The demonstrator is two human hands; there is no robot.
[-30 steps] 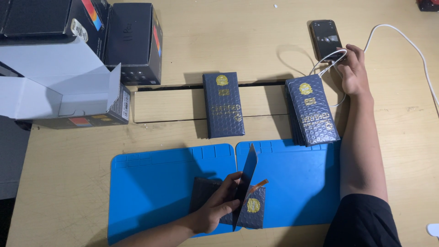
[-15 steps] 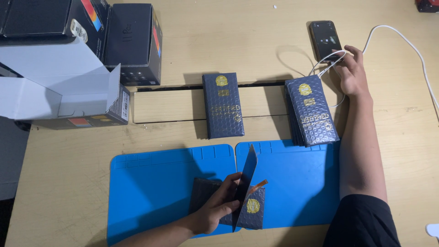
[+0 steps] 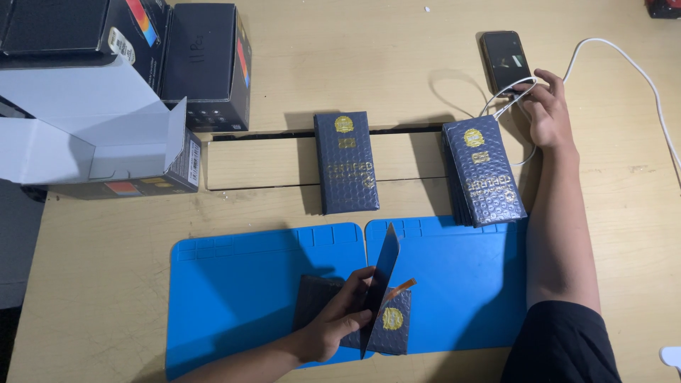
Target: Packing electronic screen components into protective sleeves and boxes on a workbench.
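My left hand rests on a dark blue padded envelope lying on the blue mat, and holds its flap upright; an orange strip sticks out beside the flap. My right hand reaches far across the table, its fingers touching the bottom edge of a black phone and the white cable plugged into it. A stack of the same dark blue envelopes lies just left of my right forearm. A single envelope lies at the table's middle.
Black cardboard boxes stand at the back left, with an open white-lined box in front of them. A dark slot runs across the wooden table. A second blue mat adjoins the first on the right.
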